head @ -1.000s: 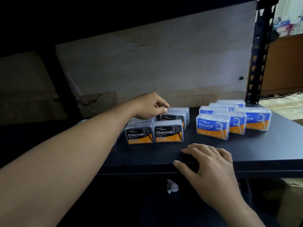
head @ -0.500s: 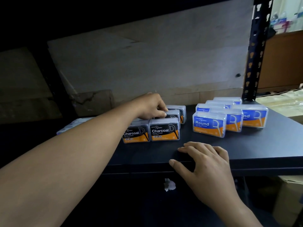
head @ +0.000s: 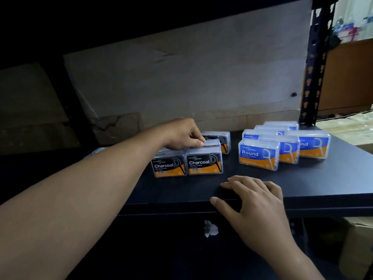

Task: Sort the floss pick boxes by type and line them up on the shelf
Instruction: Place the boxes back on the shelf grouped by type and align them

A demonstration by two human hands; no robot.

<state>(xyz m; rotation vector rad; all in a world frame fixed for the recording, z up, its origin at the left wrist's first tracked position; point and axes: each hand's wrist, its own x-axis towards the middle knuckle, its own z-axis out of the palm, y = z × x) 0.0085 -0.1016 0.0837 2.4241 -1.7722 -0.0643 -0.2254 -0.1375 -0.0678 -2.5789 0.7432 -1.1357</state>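
The second-row Charcoal box (head: 212,142), at frame centre with its long axis running left-right, is being pinched along its top edge by the left hand (head: 181,134). The right hand (head: 256,199) is being rested, fingers relaxed, on the shelf (head: 323,184) edge below, farther off.

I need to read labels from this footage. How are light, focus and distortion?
Head view: dim, top and left nearly black, brightest far right; front Charcoal box and Round box labels read sharp; the left hand pinches a second-row Charcoal box, label hidden; the upright post leans, likely wide-angle distortion.
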